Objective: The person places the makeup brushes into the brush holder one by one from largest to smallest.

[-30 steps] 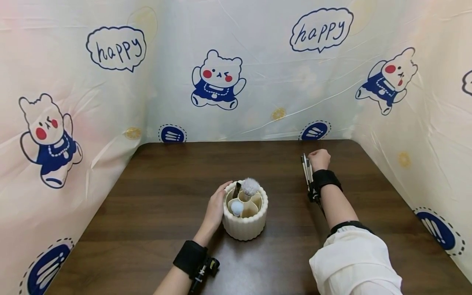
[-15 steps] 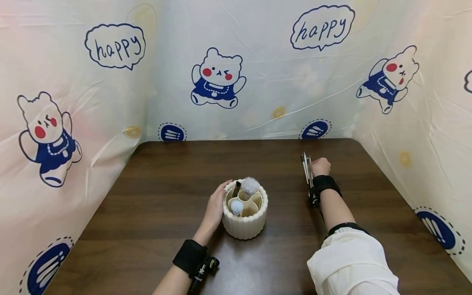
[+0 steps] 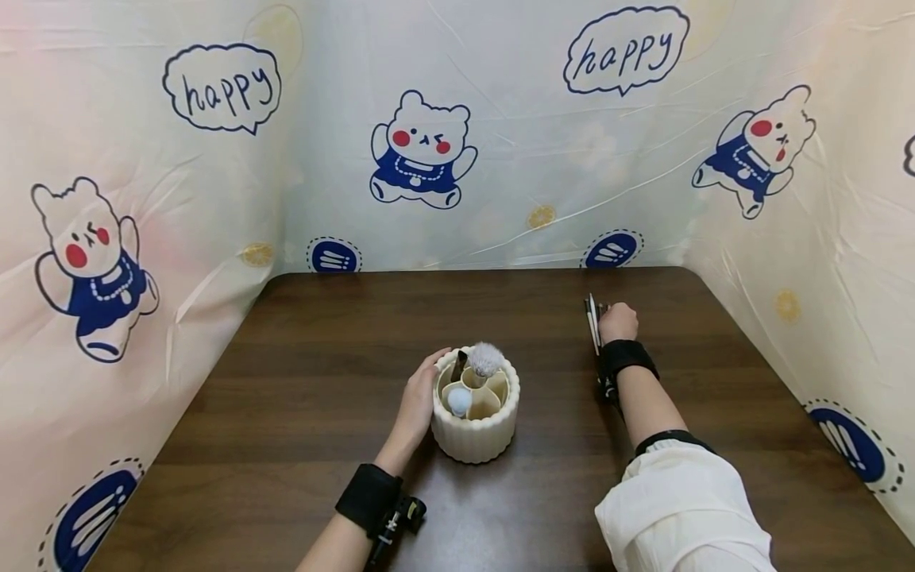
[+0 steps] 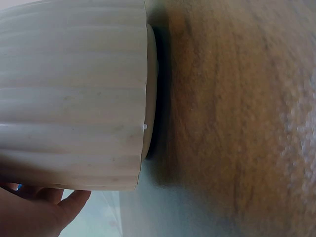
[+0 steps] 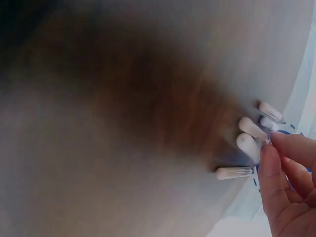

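Observation:
A cream ribbed brush holder [image 3: 475, 441] stands upright mid-table in the head view. My left hand [image 3: 416, 397] holds its left side, fingers curving toward the far rim. Inside its compartments are a fluffy grey makeup brush [image 3: 485, 360], a pale-blue rounded tip [image 3: 459, 402] and a dark slim piece [image 3: 458, 367]. At the far right, my right hand [image 3: 619, 323] is beside several slim brushes [image 3: 592, 324] lying on the table. In the right wrist view, thumb and forefinger [image 5: 291, 145] pinch a makeup brush among pale handle ends [image 5: 248, 144]; the hand hides much of it.
The brown wooden table [image 3: 343, 342] has rounded far corners. A printed curtain [image 3: 500, 79] with bears and "happy" bubbles hangs round its back and sides. Black straps with small cameras are on both wrists, and a white sleeve [image 3: 686, 508] covers the right forearm.
My right hand has drawn slightly back toward me beside the slim brushes, then shifted a little left. My left hand and the brush holder stay in place.

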The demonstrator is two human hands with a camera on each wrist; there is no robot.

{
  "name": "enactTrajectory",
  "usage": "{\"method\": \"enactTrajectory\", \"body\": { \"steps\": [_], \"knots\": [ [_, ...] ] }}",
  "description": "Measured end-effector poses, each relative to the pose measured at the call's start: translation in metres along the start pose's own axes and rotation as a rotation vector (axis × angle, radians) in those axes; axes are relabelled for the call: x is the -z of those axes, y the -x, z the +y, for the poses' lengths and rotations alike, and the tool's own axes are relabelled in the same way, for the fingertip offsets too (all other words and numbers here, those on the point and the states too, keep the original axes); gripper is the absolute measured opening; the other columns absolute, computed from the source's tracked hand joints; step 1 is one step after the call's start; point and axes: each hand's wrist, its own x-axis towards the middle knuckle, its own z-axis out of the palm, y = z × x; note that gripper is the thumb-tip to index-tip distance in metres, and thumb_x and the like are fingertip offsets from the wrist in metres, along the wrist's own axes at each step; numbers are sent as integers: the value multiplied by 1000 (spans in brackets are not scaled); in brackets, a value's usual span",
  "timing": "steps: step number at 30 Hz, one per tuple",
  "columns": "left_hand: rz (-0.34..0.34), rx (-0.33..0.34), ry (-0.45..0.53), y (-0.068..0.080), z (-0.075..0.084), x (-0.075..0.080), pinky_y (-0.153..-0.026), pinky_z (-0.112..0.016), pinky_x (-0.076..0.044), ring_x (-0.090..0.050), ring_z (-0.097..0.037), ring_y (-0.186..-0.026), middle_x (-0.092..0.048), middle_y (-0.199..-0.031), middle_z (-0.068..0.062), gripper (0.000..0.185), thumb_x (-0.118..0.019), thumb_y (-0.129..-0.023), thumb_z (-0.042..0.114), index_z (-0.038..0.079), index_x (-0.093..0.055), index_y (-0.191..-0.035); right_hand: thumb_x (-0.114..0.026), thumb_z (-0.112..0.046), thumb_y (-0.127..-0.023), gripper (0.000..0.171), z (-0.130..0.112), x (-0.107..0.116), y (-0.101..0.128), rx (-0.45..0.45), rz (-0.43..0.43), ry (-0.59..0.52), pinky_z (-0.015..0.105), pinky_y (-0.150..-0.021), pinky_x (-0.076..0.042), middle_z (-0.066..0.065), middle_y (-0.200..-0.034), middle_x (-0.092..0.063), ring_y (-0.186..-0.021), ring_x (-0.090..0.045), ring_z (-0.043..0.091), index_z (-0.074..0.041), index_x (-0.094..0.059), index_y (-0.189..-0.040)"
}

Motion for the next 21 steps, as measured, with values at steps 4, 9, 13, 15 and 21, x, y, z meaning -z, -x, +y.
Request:
{"method": "enactTrajectory", "body": {
  "steps": [4,9,13,15,21],
  "knots": [
    [0,-1,4,0,0,0,-115,-52,-27,-36,-32,-140,-47,-146,-12,46,-25,-101,18,8,-51,-138,-43,-3,-91,28,2,-2,0,16,3,34,41,-60,-51,31,-89,-66,-72,-62,38,11,-65,-84],
    [-3,5,10,0,0,1,-116,-52,-26,-35,-31,-140,-47,-146,-12,47,-24,-101,19,8,-51,-138,-56,-6,-87,21,1,1,3,37,9,64,49,-70,-54,33,-95,-66,-81,-64,44,12,-67,-86],
    [0,8,11,0,2,0,-115,-52,-27,-36,-31,-140,-47,-146,-12,47,-24,-100,18,7,-51,-138,-56,-7,-87,22,-1,3,6,44,-2,83,51,-73,-54,33,-97,-66,-85,-64,46,12,-67,-87],
    [2,9,9,0,3,0,-115,-51,-27,-36,-31,-140,-47,-146,-12,47,-24,-100,18,7,-51,-137,-54,-6,-88,22,-2,4,7,41,-16,93,51,-72,-54,33,-96,-66,-84,-64,45,12,-66,-87],
    [5,12,2,1,4,0,-115,-52,-28,-36,-31,-140,-47,-146,-12,48,-25,-99,17,6,-51,-137,-47,-5,-88,25,-4,4,6,15,-34,113,50,-74,-54,34,-100,-65,-88,-64,44,12,-66,-91]
  ]
}}
